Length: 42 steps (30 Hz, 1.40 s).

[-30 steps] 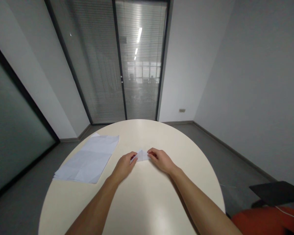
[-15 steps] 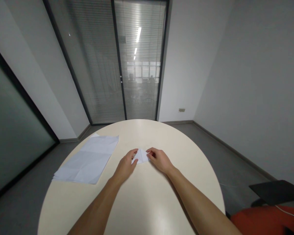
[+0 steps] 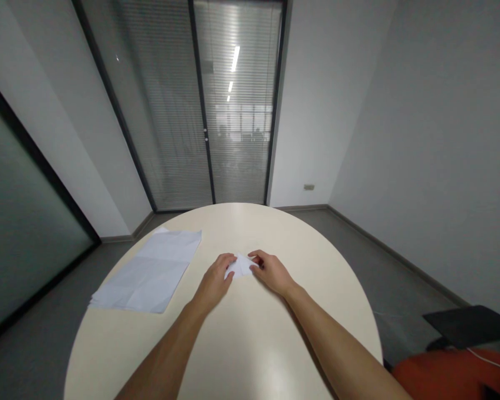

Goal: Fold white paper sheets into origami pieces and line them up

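Note:
A small folded piece of white paper (image 3: 240, 267) is between my two hands, low over the middle of the round table (image 3: 233, 344). Crease lines run across its face. My left hand (image 3: 215, 280) grips its left edge, thumb on the near side and fingers at the far side. On the right edge, my right hand (image 3: 274, 272) pinches the paper between thumb and curled fingers. The fingertips hide parts of both edges.
Several large creased white sheets (image 3: 150, 272) lie stacked at the table's left. An orange chair (image 3: 445, 375) with a black part (image 3: 469, 326) stands at the lower right. Beyond the table are a glass door with blinds (image 3: 241, 161) and a wall socket (image 3: 309, 188).
The folded paper has shifted shape slightly: its peak is lower and its right part reaches further into my right hand. Both hands stay in nearly the same place.

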{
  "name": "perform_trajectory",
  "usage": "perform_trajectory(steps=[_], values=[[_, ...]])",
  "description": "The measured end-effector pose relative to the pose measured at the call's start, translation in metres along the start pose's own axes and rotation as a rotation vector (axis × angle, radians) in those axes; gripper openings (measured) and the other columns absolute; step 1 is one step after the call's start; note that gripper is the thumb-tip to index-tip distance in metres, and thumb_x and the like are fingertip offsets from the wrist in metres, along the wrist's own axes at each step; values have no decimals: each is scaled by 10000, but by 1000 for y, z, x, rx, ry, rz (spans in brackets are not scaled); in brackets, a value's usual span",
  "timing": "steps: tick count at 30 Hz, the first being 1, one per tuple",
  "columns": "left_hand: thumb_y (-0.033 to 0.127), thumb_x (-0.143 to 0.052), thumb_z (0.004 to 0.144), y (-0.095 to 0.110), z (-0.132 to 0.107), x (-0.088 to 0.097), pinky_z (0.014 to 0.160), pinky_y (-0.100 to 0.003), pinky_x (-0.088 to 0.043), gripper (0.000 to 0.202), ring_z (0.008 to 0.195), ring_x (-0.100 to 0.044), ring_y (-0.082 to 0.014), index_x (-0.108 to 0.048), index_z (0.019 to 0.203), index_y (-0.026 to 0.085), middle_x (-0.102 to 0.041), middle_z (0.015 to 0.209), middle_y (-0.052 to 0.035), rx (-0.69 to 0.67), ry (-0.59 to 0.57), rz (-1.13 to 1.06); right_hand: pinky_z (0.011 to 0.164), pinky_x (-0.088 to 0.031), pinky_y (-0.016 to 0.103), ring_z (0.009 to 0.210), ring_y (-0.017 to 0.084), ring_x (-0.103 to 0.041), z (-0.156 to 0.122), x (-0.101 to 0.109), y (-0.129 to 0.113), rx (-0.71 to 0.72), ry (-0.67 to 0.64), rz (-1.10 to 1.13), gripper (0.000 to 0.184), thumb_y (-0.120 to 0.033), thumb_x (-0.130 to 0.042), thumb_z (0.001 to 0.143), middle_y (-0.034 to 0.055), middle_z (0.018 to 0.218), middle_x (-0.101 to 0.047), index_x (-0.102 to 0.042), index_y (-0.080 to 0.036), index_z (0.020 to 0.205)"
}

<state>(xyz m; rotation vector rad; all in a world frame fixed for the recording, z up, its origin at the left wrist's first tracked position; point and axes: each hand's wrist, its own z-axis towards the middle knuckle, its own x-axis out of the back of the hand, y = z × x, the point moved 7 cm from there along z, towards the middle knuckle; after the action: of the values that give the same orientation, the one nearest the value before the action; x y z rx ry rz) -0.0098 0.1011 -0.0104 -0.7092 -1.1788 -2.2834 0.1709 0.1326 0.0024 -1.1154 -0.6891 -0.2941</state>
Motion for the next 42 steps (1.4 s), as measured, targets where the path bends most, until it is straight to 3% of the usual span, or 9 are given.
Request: perform_trajectory(steps=[12, 23, 26, 37, 42], values=[[66, -525, 902, 8, 0, -5, 1101, -460, -478, 394, 1230, -599, -238, -704, 1217, 220, -665, 1331, -89, -57, -99, 207, 896, -476, 304, 985, 202, -654, -1, 1, -8, 81, -25, -171, 253, -151, -612, 869, 64, 1078, -742, -763, -214, 1062], [125, -504, 944, 14, 1, -8, 1084, -462, -486, 364, 1201, -605, -246, -714, 1230, 203, -701, 1297, -79, -57, -139, 214, 963, -443, 342, 1076, 238, -595, -4, -3, -18, 92, -6, -284, 279, -319, -719, 858, 88, 1112, -710, -743, -209, 1114], [118, -507, 942, 15, 0, -8, 1082, -456, -485, 405, 1195, -602, -239, -676, 1296, 216, -698, 1299, -75, -60, -150, 204, 961, -439, 348, 1067, 240, -585, -3, -4, -18, 87, 0, -299, 281, -318, -729, 845, 90, 1114, -705, -746, -210, 1104], [191, -506, 973, 17, -2, -8, 1097, -456, -469, 347, 1231, -590, -241, -698, 1259, 229, -673, 1321, -90, -66, -162, 264, 988, -438, 364, 1106, 258, -584, -2, -5, -15, 66, -36, -296, 263, -341, -735, 834, 93, 1187, -695, -776, -224, 1066], [189, -479, 981, 16, -2, -8, 1121, -478, -443, 350, 1308, -539, -257, -694, 1255, 220, -583, 1458, -95, -75, -163, 281, 996, -435, 395, 1137, 273, -600, -2, -2, -11, -14, -68, -292, 226, -344, -690, 864, 76, 1271, -690, -808, -279, 1046]])
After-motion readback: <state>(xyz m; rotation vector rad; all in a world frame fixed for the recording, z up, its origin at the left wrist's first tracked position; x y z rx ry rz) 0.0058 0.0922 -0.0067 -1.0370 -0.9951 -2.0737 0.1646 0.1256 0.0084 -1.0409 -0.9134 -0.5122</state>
